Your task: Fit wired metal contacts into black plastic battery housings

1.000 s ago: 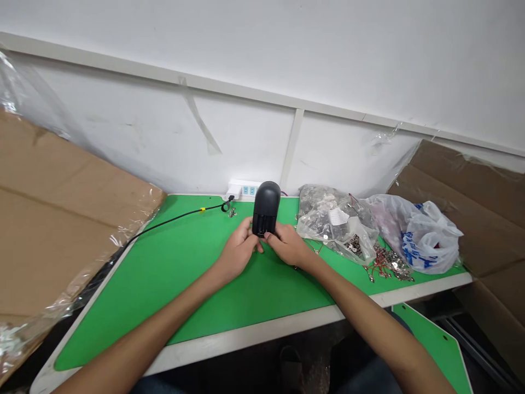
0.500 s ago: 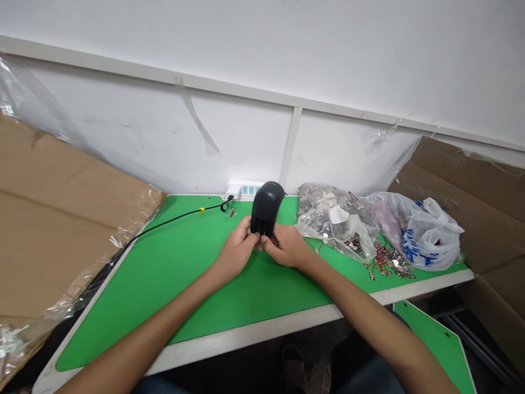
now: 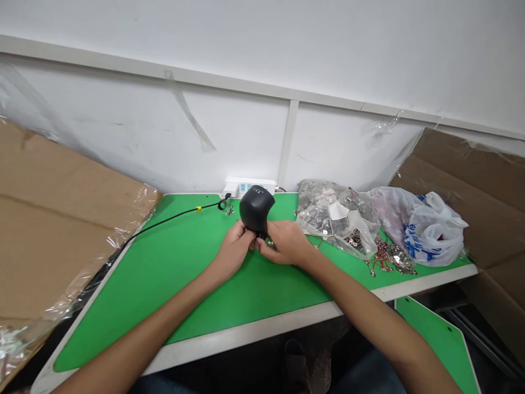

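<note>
A black, curved plastic housing (image 3: pixel 256 208) with small light marks near its top stands tilted above the green table (image 3: pixel 197 306). My left hand (image 3: pixel 238 242) grips its lower left side, with the fingers closed round the base. On the other side, my right hand (image 3: pixel 284 242) has its thumb and fingers pressed at the lower end. The thumbs nearly meet there, and whatever small part lies between them is hidden. I cannot tell the exact kind of the housing.
Behind stands a white power strip (image 3: pixel 266 185) with a black cable (image 3: pixel 172 221) running left. To the right lie a clear bag (image 3: pixel 328 210) of metal parts, loose parts with red wires (image 3: pixel 381 257) and a white plastic bag (image 3: pixel 435 230). Cardboard (image 3: pixel 69 219) flanks the table.
The black housing has turned and tipped between my hands, its top shifting left and its curved side now facing right. Both hands keep hold, moved slightly left.
</note>
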Demonstrator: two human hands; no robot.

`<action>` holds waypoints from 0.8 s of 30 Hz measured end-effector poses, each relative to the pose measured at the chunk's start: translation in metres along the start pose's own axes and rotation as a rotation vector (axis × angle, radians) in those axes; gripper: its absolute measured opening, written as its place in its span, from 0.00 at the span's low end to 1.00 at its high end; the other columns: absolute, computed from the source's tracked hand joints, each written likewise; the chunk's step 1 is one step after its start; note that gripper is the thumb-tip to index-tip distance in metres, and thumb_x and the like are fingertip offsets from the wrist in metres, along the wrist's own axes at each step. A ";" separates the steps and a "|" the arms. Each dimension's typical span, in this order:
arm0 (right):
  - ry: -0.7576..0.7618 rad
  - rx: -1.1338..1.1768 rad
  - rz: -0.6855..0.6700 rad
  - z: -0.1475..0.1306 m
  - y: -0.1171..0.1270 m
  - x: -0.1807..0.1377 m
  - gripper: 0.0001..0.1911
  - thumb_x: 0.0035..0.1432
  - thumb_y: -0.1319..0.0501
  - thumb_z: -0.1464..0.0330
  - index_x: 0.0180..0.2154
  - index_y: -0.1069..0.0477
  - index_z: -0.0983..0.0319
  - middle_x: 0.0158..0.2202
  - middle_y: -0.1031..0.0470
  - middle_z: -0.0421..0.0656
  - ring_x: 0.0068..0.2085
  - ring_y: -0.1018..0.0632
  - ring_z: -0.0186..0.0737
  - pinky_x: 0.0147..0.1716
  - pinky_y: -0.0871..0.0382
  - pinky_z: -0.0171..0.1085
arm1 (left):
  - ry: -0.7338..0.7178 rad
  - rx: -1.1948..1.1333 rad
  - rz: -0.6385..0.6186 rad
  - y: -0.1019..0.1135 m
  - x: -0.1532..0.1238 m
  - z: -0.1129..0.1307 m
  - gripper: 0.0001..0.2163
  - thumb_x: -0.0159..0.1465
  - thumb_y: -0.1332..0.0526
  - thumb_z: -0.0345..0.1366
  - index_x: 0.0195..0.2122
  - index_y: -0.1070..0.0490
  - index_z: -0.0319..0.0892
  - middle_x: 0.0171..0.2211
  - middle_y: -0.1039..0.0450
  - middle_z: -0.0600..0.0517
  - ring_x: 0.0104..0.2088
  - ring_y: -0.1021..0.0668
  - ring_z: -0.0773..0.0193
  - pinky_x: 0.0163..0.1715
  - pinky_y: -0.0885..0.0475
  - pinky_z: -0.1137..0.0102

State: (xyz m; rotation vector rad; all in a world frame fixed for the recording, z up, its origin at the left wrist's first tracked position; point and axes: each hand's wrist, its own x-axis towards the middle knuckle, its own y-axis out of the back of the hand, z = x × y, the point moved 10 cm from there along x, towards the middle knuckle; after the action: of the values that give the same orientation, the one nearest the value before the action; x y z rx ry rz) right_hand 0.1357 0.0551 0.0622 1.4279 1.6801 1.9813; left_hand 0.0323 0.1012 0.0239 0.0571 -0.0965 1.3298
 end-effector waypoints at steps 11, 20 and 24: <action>-0.110 0.166 -0.040 0.011 -0.005 0.000 0.10 0.70 0.43 0.61 0.44 0.29 0.60 0.33 0.20 0.43 0.30 0.25 0.42 0.30 0.43 0.39 | -0.009 0.075 -0.045 -0.001 -0.001 0.000 0.12 0.59 0.39 0.46 0.34 0.31 0.42 0.23 0.30 0.55 0.24 0.27 0.63 0.27 0.33 0.68; -0.495 0.869 0.098 0.047 -0.017 -0.006 0.22 0.76 0.49 0.50 0.34 0.35 0.58 0.24 0.28 0.37 0.26 0.26 0.38 0.29 0.34 0.37 | -0.614 0.559 0.431 0.058 -0.024 0.083 0.21 0.66 0.34 0.40 0.57 0.36 0.43 0.45 0.28 0.49 0.33 0.23 0.67 0.33 0.29 0.70; -0.522 0.987 0.118 0.048 -0.024 -0.008 0.26 0.74 0.49 0.45 0.35 0.33 0.58 0.25 0.28 0.37 0.25 0.25 0.37 0.28 0.32 0.36 | -0.728 0.661 0.260 0.037 -0.028 0.082 0.20 0.68 0.34 0.39 0.59 0.35 0.45 0.38 0.30 0.54 0.30 0.25 0.68 0.35 0.27 0.71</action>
State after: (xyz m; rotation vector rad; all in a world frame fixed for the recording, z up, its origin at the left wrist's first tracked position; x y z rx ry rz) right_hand 0.1649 0.0907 0.0330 2.0857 2.3997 0.6002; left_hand -0.0132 0.0755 0.1016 1.1226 -0.2823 1.4953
